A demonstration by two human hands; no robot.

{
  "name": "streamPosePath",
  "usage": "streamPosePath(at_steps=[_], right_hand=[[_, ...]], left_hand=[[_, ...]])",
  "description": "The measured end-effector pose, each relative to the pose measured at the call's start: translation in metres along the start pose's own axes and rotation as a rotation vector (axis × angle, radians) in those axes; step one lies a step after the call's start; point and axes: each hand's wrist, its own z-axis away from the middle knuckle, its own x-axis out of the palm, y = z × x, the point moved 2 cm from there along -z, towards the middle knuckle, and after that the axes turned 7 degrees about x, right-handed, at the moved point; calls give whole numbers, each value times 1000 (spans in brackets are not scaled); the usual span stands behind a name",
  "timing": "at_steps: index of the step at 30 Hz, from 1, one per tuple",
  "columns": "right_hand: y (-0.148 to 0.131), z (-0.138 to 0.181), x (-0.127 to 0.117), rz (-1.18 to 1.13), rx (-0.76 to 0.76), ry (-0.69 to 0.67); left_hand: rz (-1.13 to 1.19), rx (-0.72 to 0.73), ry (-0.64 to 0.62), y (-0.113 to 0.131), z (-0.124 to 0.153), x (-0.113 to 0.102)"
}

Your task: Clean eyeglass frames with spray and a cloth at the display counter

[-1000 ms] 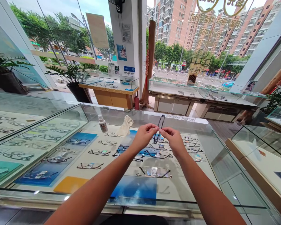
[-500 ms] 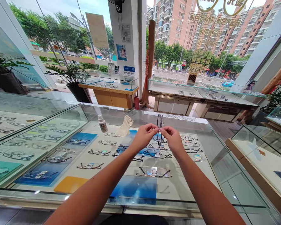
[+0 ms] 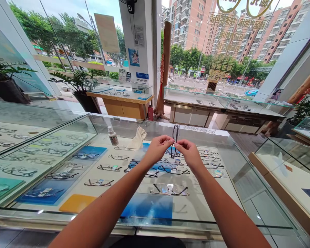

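Observation:
Above the glass display case (image 3: 209,210), a pair of dark-framed eyeglasses (image 3: 175,130) is held on end, one lens above my fingers and one below. My left hand (image 3: 157,148) pinches the eyeglasses near their middle from the left. On the other side, my right hand (image 3: 188,151) pinches them too, its fingertips close to those of my left. Exactly which part lies between the fingers is hidden. Beyond my left hand, a cream cloth (image 3: 139,138) lies crumpled beside a white spray bottle (image 3: 113,136) standing upright.
Under and around my arms lie several eyeglasses, among them a pair with clear lenses (image 3: 170,189). An orange pad (image 3: 76,203) and a blue pad (image 3: 147,206) are near the front. Another glass case (image 3: 289,179) stands at right; potted plants (image 3: 80,86) stand behind.
The eyeglasses have tilted and shifted slightly left between my fingers. Both hands have moved a little left with them; the surroundings look the same.

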Motion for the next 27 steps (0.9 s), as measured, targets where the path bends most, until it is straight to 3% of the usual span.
streamPosePath(at_steps=[7,13,16,22,27], right_hand=[[0,-2,-4,26,2,-22],[2,4,-6,357,-154,152],[3,6,-5,422,-192,167],[1,5,-11,391,-204,242],[0,4,-15,365,-187,253]], left_hand=[[6,0,-52,0,-2,-4],[-167,58,-64,2,2,-4],[-284,118,-59,5,4,-6],[-596,242,73,5,-10,-32],[-814,96,-57,-10,-22,-55]])
